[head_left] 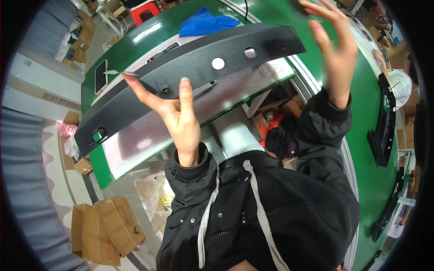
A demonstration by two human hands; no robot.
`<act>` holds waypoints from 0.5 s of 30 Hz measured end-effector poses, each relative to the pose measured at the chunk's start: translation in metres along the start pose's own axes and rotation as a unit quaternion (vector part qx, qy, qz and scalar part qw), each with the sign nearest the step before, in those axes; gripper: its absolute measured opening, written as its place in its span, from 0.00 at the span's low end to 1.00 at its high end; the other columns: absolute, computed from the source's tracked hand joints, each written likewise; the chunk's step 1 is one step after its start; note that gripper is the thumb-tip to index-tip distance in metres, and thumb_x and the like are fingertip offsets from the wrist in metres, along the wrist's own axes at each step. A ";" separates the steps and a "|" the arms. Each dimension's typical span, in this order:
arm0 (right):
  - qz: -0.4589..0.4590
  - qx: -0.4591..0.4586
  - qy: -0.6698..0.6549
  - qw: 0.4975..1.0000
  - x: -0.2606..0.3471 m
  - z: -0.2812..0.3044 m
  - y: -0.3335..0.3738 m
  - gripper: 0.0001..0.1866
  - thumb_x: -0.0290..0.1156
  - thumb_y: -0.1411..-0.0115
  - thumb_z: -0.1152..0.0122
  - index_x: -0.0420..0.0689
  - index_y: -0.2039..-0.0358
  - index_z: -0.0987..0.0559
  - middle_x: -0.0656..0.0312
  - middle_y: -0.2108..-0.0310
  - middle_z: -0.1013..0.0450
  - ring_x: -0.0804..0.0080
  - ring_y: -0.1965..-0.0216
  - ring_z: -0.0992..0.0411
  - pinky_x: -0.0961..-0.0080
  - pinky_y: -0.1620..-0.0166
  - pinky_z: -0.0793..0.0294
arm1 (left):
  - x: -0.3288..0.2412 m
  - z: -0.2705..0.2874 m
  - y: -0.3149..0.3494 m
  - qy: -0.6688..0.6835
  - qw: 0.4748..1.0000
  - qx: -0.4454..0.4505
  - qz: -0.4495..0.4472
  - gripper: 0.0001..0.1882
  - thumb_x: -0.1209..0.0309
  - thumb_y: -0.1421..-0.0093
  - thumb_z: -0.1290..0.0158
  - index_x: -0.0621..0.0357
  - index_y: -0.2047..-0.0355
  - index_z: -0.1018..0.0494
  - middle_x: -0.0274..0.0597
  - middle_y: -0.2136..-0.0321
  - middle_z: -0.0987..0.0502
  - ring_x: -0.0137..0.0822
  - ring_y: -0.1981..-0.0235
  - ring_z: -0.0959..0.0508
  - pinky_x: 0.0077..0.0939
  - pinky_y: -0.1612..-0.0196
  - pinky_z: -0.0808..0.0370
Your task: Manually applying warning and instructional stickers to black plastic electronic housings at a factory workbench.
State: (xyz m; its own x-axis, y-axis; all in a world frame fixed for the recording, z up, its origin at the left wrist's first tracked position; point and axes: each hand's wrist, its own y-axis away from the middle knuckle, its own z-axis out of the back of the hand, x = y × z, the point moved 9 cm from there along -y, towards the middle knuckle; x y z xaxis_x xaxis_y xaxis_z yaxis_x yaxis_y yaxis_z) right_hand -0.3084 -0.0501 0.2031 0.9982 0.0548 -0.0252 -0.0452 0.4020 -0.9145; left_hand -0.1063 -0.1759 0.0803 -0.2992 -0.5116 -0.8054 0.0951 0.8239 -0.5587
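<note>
A long curved black plastic panel (194,58) with round holes lies across the foam-topped bench in front of me. My left hand (178,119) is at its near side, thumb and one finger stretched wide apart over the panel's face; the other fingers are hidden. A thin silver metal strip (121,72) shows at that finger's tip; whether the hand holds it is unclear. My right hand (337,54) is raised off the panel's right end, smeared by motion. A blurred dark piece (298,6) shows at its fingertips; I cannot tell whether it is held.
A blue cloth (205,22) lies beyond the panel, and a phone (101,77) to its left. A green work surface (361,122) at the right carries more black panels (383,122). A person's hand (379,56) is there. Cardboard boxes (106,230) stand on the floor, lower left.
</note>
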 end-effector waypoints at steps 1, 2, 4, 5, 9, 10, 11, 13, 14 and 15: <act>0.003 0.006 -0.050 0.999 0.009 -0.008 -0.005 0.18 0.16 0.56 0.44 0.39 0.61 0.23 0.54 0.62 0.28 0.69 0.63 0.30 0.81 0.64 0.32 | 0.000 -0.001 0.001 -0.004 1.000 0.018 0.011 0.48 0.81 0.44 0.50 0.48 0.36 0.73 0.39 0.35 0.70 0.24 0.55 0.35 0.16 0.64 0.32; -0.030 0.064 -0.124 0.990 0.011 -0.026 -0.008 0.15 0.18 0.54 0.43 0.40 0.62 0.23 0.56 0.63 0.28 0.70 0.63 0.31 0.81 0.63 0.32 | -0.002 0.002 0.001 -0.009 1.000 0.018 0.010 0.48 0.81 0.44 0.50 0.48 0.36 0.73 0.39 0.35 0.70 0.24 0.55 0.35 0.16 0.64 0.32; -0.094 0.180 -0.267 0.942 0.015 -0.063 -0.007 0.11 0.24 0.52 0.41 0.42 0.65 0.21 0.59 0.65 0.28 0.72 0.65 0.31 0.81 0.62 0.33 | 0.000 0.000 0.003 -0.032 0.998 0.050 0.033 0.51 0.83 0.46 0.48 0.45 0.36 0.75 0.40 0.35 0.70 0.28 0.49 0.39 0.22 0.55 0.33; -0.125 0.236 -0.334 0.904 0.018 -0.080 -0.003 0.09 0.26 0.50 0.40 0.43 0.67 0.21 0.60 0.66 0.28 0.73 0.65 0.32 0.81 0.61 0.33 | 0.003 -0.001 0.004 -0.050 0.996 0.062 0.048 0.52 0.83 0.47 0.48 0.45 0.36 0.75 0.40 0.35 0.70 0.29 0.47 0.40 0.23 0.53 0.34; -0.162 0.334 -0.437 0.819 0.030 -0.118 0.013 0.06 0.30 0.49 0.37 0.43 0.71 0.20 0.64 0.71 0.29 0.76 0.69 0.33 0.82 0.62 0.34 | 0.004 -0.007 0.007 0.069 0.992 0.090 0.050 0.57 0.87 0.50 0.46 0.42 0.37 0.77 0.41 0.36 0.69 0.36 0.41 0.46 0.33 0.44 0.39; -0.136 0.331 -0.420 0.834 0.034 -0.120 0.013 0.06 0.29 0.50 0.35 0.42 0.73 0.20 0.65 0.73 0.29 0.77 0.70 0.33 0.83 0.64 0.34 | 0.005 -0.007 0.007 0.069 0.992 0.091 0.051 0.57 0.87 0.50 0.46 0.42 0.37 0.77 0.41 0.36 0.69 0.36 0.41 0.46 0.33 0.44 0.39; -0.119 0.338 -0.394 0.846 0.035 -0.124 0.015 0.06 0.28 0.51 0.34 0.40 0.74 0.21 0.66 0.76 0.30 0.78 0.72 0.33 0.83 0.66 0.34 | 0.005 -0.008 0.006 0.063 0.992 0.096 0.043 0.57 0.87 0.51 0.47 0.42 0.37 0.78 0.41 0.36 0.68 0.36 0.41 0.46 0.34 0.44 0.39; -0.102 0.325 -0.394 0.853 0.038 -0.125 0.016 0.06 0.28 0.52 0.34 0.40 0.75 0.21 0.65 0.75 0.30 0.78 0.72 0.33 0.83 0.66 0.34 | 0.005 -0.008 0.005 0.047 0.993 0.103 0.036 0.58 0.88 0.51 0.47 0.40 0.37 0.78 0.42 0.36 0.67 0.37 0.41 0.45 0.37 0.43 0.39; -0.096 0.321 -0.387 0.859 0.038 -0.124 0.017 0.06 0.29 0.52 0.34 0.40 0.75 0.21 0.65 0.75 0.30 0.78 0.73 0.33 0.83 0.67 0.34 | 0.003 -0.007 0.005 0.049 0.993 0.104 0.029 0.58 0.88 0.51 0.47 0.40 0.37 0.78 0.42 0.36 0.67 0.37 0.41 0.45 0.37 0.43 0.39; -0.100 0.312 -0.377 0.866 0.036 -0.124 0.017 0.06 0.29 0.53 0.33 0.40 0.76 0.20 0.64 0.75 0.30 0.78 0.73 0.33 0.83 0.67 0.34 | 0.005 -0.007 0.005 0.053 0.993 0.102 0.039 0.58 0.88 0.51 0.47 0.40 0.37 0.78 0.42 0.36 0.67 0.37 0.41 0.45 0.37 0.43 0.39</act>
State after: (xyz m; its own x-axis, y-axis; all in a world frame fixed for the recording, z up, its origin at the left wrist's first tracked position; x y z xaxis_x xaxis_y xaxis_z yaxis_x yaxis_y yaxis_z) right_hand -0.2683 -0.1549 0.1368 0.6888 0.4142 0.5950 -0.1214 0.8750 -0.4686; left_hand -0.1136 -0.1723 0.0748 -0.3798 -0.4115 -0.8285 0.3094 0.7876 -0.5329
